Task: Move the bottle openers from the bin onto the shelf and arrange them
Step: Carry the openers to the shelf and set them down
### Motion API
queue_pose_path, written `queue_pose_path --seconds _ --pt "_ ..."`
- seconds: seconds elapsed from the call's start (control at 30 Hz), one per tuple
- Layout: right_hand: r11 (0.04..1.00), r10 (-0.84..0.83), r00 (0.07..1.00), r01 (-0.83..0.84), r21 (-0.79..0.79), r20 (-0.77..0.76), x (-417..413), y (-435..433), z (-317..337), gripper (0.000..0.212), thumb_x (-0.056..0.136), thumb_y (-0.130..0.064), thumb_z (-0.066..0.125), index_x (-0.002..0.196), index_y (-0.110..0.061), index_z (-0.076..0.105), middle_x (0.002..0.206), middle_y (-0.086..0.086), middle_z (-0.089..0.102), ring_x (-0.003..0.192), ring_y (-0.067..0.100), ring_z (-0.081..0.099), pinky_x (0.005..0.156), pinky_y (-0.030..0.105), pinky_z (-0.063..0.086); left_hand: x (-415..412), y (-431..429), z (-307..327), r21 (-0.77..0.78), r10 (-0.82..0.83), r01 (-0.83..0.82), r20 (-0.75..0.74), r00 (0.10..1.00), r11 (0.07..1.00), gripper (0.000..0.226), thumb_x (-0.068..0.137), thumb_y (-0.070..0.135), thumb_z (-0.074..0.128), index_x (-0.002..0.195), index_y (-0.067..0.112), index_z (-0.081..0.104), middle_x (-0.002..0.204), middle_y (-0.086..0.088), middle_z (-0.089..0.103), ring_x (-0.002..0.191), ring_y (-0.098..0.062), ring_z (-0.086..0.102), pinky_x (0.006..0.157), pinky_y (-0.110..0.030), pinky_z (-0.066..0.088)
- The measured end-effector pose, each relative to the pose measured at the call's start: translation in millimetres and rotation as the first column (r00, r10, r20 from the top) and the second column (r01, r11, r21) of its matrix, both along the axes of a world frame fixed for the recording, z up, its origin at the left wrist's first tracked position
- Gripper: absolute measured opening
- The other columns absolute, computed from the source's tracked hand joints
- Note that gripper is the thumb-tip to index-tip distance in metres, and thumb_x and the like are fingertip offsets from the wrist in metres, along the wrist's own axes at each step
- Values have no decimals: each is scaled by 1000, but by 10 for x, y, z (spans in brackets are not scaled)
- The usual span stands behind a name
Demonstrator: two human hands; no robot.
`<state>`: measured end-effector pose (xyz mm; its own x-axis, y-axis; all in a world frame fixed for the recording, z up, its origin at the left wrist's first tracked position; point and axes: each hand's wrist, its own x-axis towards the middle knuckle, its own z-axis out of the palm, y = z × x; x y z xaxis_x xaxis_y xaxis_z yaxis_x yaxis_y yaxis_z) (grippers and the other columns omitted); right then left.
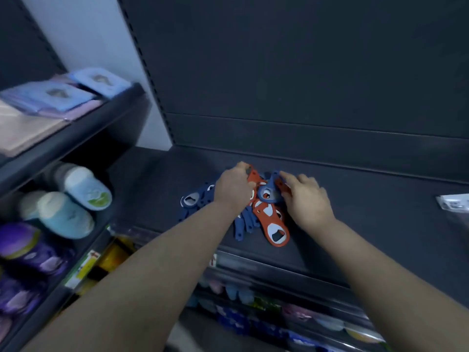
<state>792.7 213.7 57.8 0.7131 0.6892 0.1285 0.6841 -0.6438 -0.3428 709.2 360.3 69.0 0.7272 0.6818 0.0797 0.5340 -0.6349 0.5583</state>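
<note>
Pile: bottle openers (264,207), blue and orange, heaped and crossing on the shelf (355,212); the bin is not in view.
Left hand (232,189): at the pile's left rear, fingers curled round the end of an orange opener (253,177).
Right hand (307,199): on the pile's right side, fingers mostly straight, tips touching a blue opener (269,190); no closed hold visible.
Risk, tangle: the openers overlap, so pulling the orange opener could drag its neighbours and scatter the pile.
Risk, edge: the front orange opener (275,231) lies at the pile's near side, towards the shelf lip; a nudge might push it off.
</note>
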Motion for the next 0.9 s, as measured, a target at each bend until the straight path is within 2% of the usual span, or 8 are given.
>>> queue_pose_path --seconds 0.13,0.33,0.43,0.5,0.57,0.67,0.8,0.9 --pt "992 33 990 -16 -124 135 15 -18 -23 47 96 -18 43 141 -33 41 132 -1 49 122 24 39 95 39 32 -18 81 -29 106 -12 12 0 1000 994 34 89 22 60 123 20 59 114 0 68 111 -22 56 90 -39 48" --pt "993 104 972 -90 -79 209 -164 -62 99 47 92 -13 47 136 -27 48 135 -3 48 124 24 37 95 39 31 -309 -68 10 144 73 -88 107 992 986 29 97 12 44 119 19 61 110 0 69 108 -24 55 81 -37 48" --pt "976 216 949 -214 -33 232 -392 -125 116 40 88 -16 54 126 -26 57 125 -1 55 117 27 43 89 39 34 -646 -281 40 169 156 -177 130 979 970 32 93 8 46 118 20 64 111 -3 68 110 -26 52 83 -38 46" --pt "941 324 905 -338 2 274 -629 -184 79 33 80 -10 63 110 -22 67 109 2 63 104 31 54 81 40 40 -969 -472 47 186 227 -249 131 965 951 33 91 9 49 116 23 65 111 -3 68 111 -25 51 83 -37 45" --pt "886 446 846 -463 -10 294 -885 -254 19 31 72 -5 71 99 -19 71 97 4 66 92 33 59 72 40 44 -1361 -698 8 217 299 -314 97 949 924 32 91 9 48 116 23 64 110 -5 66 111 -26 50 82 -39 47" --pt "771 627 734 -632 -76 261 -1360 -380 -41 33 80 -8 64 109 -21 67 105 4 65 99 32 57 75 38 41 -2073 -1093 -134 275 454 -433 -12 891 858 30 89 10 49 111 24 64 107 -5 66 110 -28 52 83 -39 48" --pt "591 807 577 -780 -208 130 -2084 -535 -192 38 88 -10 52 122 -28 57 113 -1 60 109 23 52 78 35 38 -3136 -1661 -342 137 671 -662 -258 695 737 21 87 20 51 103 27 62 105 -8 67 106 -31 58 80 -35 49" --pt "445 895 438 -874 -195 82 -2684 -641 -299 32 95 -17 44 121 -30 57 114 -1 61 108 23 53 74 35 37 -3921 -2087 -449 42 724 -775 -390 569 631 23 86 23 53 106 19 65 110 -10 68 105 -32 63 83 -36 50"
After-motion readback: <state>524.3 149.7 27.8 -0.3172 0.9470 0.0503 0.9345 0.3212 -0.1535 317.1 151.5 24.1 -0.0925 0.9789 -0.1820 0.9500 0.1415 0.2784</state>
